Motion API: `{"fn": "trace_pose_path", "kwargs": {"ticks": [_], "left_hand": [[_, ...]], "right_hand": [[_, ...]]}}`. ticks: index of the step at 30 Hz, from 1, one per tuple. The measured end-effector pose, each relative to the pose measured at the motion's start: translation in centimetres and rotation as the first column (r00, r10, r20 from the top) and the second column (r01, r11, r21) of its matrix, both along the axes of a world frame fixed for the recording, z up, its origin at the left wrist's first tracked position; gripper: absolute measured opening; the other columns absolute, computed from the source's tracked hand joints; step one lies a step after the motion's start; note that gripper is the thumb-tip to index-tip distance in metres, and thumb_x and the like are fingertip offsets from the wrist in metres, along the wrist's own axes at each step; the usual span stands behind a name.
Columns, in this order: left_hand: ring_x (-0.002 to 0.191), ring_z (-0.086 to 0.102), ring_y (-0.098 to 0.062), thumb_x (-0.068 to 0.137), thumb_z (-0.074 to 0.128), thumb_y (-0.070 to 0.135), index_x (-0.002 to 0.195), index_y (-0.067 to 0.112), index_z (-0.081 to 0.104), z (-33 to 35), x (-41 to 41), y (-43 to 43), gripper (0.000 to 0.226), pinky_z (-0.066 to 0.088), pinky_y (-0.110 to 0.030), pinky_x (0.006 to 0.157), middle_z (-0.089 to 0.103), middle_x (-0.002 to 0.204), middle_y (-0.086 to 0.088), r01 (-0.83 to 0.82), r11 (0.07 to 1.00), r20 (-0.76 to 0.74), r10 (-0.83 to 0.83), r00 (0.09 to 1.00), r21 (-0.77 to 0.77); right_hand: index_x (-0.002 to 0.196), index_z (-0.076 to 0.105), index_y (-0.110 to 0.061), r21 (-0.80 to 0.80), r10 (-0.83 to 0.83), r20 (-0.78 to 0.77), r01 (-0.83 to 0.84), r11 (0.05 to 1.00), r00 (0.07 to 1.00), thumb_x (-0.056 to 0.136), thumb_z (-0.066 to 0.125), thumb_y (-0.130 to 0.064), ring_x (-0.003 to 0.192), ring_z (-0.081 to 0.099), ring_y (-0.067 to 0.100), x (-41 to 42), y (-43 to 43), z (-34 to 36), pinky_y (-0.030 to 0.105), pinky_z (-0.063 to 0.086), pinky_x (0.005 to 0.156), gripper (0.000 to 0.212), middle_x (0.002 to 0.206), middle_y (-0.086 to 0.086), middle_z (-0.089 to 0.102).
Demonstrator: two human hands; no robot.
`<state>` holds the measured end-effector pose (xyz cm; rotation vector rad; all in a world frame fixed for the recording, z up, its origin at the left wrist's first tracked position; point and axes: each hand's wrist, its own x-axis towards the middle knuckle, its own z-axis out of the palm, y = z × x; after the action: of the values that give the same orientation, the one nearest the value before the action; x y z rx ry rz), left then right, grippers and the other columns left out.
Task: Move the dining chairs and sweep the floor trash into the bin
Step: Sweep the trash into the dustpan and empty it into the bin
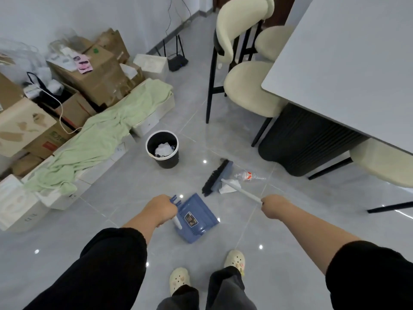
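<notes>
trash (249,175), a clear wrapper and a paper scrap, lies on the floor just beside the broom (218,177) head, near the dustpan (197,220); right hand (271,205) grips the broom handle, left hand (162,209) the dustpan handle; the step looks like sweeping; next, draw the scraps into the pan, then tip into the bin (162,148).
</notes>
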<state>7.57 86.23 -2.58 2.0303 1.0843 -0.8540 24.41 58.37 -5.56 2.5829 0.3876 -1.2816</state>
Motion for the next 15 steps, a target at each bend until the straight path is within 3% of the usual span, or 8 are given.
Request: {"fn": "trace_pose_path", "kwargs": {"ticks": [3, 5, 8, 12, 15], "left_hand": [[0.054, 0.051, -0.026, 0.084, 0.049, 0.005, 0.065, 0.009, 0.045, 0.6, 2.6, -1.7, 0.02, 0.039, -0.024, 0.05, 0.048, 0.061, -0.011, -0.023, 0.999, 0.026, 0.022, 0.999, 0.04], [0.065, 0.052, -0.029, 0.087, 0.049, 0.006, 0.071, 0.004, 0.05, 1.0, 3.9, -2.6, 0.017, 0.04, -0.026, 0.061, 0.048, 0.063, -0.011, -0.007, 0.998, 0.033, 0.005, 0.999, 0.057], [0.073, 0.05, -0.029, 0.088, 0.048, 0.006, 0.079, 0.003, 0.054, 1.2, 5.6, -4.2, 0.012, 0.037, -0.025, 0.054, 0.046, 0.064, -0.01, 0.028, 0.998, 0.036, -0.03, 0.999, 0.052], [0.076, 0.051, -0.029, 0.089, 0.046, 0.006, 0.097, 0.001, 0.06, 0.5, 7.7, -5.1, 0.016, 0.035, -0.024, 0.05, 0.054, 0.082, -0.017, 0.062, 0.996, 0.03, -0.064, 0.997, 0.069], [0.093, 0.062, -0.035, 0.09, 0.047, 0.01, 0.103, 0.001, 0.062, -0.1, 8.8, -5.0, 0.021, 0.049, -0.032, 0.072, 0.064, 0.106, -0.021, 0.091, 0.99, 0.004, -0.092, 0.996, 0.112]], "right_hand": [[0.138, 0.049, -0.018, 0.11, -0.119, -0.013, 0.12, 0.987, 0.993, 0.102, 0.032, -0.021, 0.064, 0.047, 0.018, 1.2, -3.0, 2.6, 0.025, 0.044, 0.053, 0.04, 0.098, 0.004, 0.051], [0.139, 0.049, -0.019, 0.171, -0.228, -0.016, 0.227, 0.959, 0.974, 0.103, 0.031, -0.022, 0.054, 0.041, 0.018, 2.3, -4.6, 3.6, 0.024, 0.037, 0.042, 0.04, 0.08, 0.004, 0.047], [0.138, 0.047, -0.018, 0.206, -0.389, -0.035, 0.388, 0.898, 0.92, 0.104, 0.031, -0.026, 0.047, 0.038, 0.019, 5.2, -6.5, 3.9, 0.024, 0.032, 0.042, 0.039, 0.065, 0.007, 0.042], [0.127, 0.052, -0.004, 0.233, -0.669, -0.101, 0.671, 0.704, 0.736, 0.1, 0.039, -0.023, 0.04, 0.035, 0.016, 8.8, -9.0, 2.9, 0.018, 0.028, 0.041, 0.035, 0.058, 0.01, 0.045], [0.124, 0.053, -0.005, 0.223, -0.77, -0.178, 0.787, 0.575, 0.613, 0.096, 0.043, -0.021, 0.041, 0.032, 0.015, 9.0, -10.6, 1.7, 0.014, 0.027, 0.039, 0.034, 0.055, 0.008, 0.042]]}}
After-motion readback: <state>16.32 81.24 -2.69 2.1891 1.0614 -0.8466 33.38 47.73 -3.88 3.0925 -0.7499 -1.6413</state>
